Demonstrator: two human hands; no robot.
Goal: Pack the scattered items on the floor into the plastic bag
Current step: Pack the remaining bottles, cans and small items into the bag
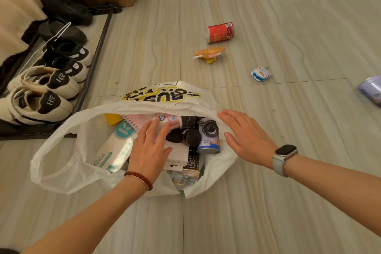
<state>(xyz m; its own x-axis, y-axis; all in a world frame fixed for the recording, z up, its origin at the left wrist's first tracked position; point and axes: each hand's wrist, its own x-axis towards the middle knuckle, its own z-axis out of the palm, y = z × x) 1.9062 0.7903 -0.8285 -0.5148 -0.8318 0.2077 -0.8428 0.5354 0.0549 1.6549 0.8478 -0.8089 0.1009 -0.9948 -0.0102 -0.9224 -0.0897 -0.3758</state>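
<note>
Well underway: plastic bag (61, 144) at lower centre already stuffed; left hand (149, 150) presses inside, right hand (245, 136) flat on its rim, fingers relaxed; red can (220, 32), toy (209, 53), keychain (261, 73) await upper right.

A plastic bag (61, 163) lies open on the floor (268, 202). The left hand (149, 150) reaches inside it, resting on packed items; a can (209, 136) stands just right of that hand. The right hand (247, 140) lies on the bag's right rim. Beyond the hands, well apart, lie a tin (220, 32), a toy (209, 54) and a small case (261, 73). Left of the bag, shoes (41, 97) sit on a rack.
</note>
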